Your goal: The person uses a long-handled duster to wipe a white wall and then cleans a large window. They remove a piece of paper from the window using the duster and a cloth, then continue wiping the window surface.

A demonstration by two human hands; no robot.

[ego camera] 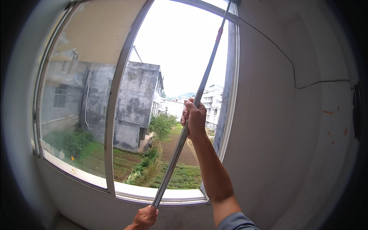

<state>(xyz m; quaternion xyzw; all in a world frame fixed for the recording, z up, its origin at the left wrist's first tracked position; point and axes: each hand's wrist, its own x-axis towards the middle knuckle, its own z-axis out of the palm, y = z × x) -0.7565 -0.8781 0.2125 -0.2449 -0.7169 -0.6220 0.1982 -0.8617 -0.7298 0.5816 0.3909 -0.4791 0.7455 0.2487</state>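
A metal telescopic pole (176, 156) slants up across the window opening, from the bottom centre to the upper right. My left hand (145, 217) is closed round its lower end, below the window sill. Higher up, my right hand (196, 116) grips the pole with the arm stretched out. A red collar (219, 34) joins the thick part to a thinner upper section. The pole's tip meets a dark head (236, 2) at the top edge of the view, mostly cut off, near the upper right corner of the window frame (234, 86).
A sliding glass pane (77, 115) with remains of peeling film covers the left part of the window. A thin black cable (276, 46) runs along the wall (264, 123) on the right. Outside are grey buildings (135, 100) and garden plots (178, 149). The white sill (161, 193) crosses below.
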